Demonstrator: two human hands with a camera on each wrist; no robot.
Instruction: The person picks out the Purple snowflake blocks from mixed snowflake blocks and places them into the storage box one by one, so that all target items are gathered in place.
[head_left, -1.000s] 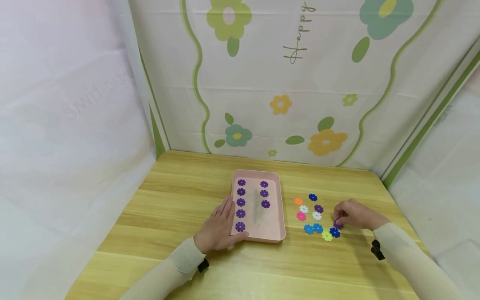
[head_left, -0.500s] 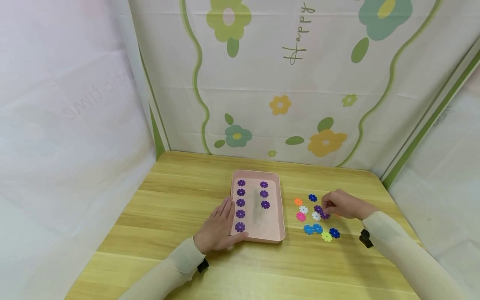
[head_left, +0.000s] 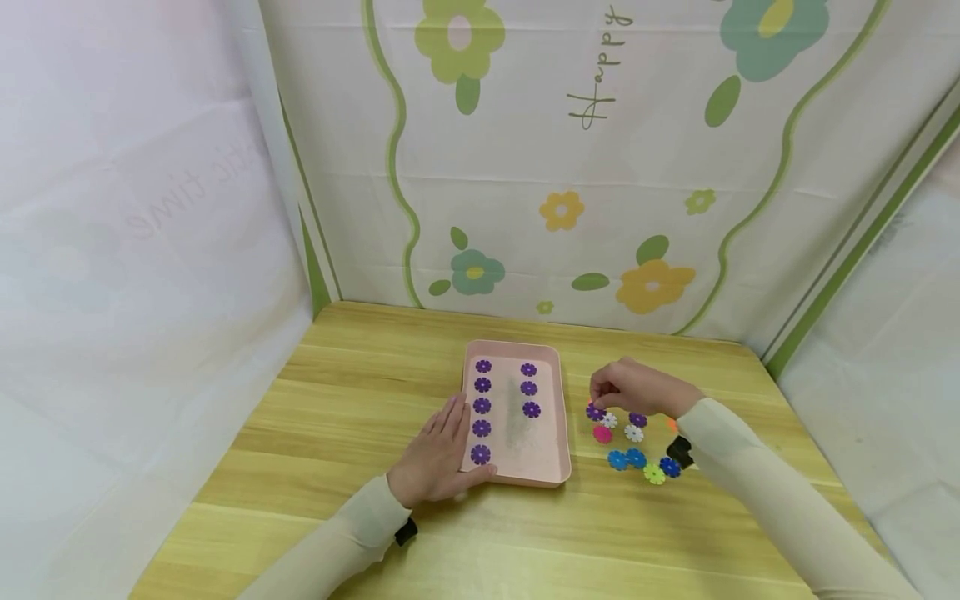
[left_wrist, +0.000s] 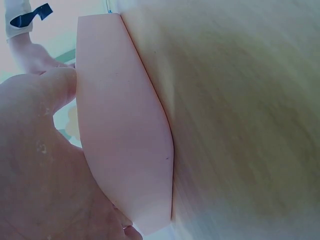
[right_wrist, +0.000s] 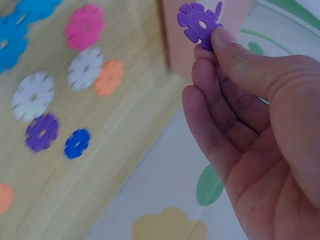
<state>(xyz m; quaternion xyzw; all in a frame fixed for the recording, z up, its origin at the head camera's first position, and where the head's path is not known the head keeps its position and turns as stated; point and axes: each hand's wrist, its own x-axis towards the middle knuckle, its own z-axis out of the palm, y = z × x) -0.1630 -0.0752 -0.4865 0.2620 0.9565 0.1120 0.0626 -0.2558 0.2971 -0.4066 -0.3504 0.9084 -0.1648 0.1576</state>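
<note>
My right hand [head_left: 643, 389] pinches a purple snowflake disc [right_wrist: 191, 21] between thumb and fingertips, up above the table just right of the tray. The right wrist view shows the disc's notched edge and centre hole plainly. My left hand [head_left: 429, 460] lies with straight fingers along the left wall of the pink tray [head_left: 543, 468], its thumb across the near rim. Inside the tray, purple snowflake discs stand in two columns: several at the left, with a bottom one [head_left: 481, 454], and three at the right, including this lowest disc [head_left: 532, 409].
Loose snowflake discs lie right of the tray: pink [head_left: 602, 434], white [head_left: 633, 433], light blue [head_left: 618, 460], yellow-green [head_left: 654, 473], dark blue [head_left: 671, 467] and another purple one [right_wrist: 42, 132]. An orange disc [right_wrist: 109, 78] is also there. A printed cloth [head_left: 510, 150] hangs behind the table.
My right hand has picked up the purple disc from the right side of the loose pile and carried it left toward the tray. The left hand and tray have stayed in place.
</note>
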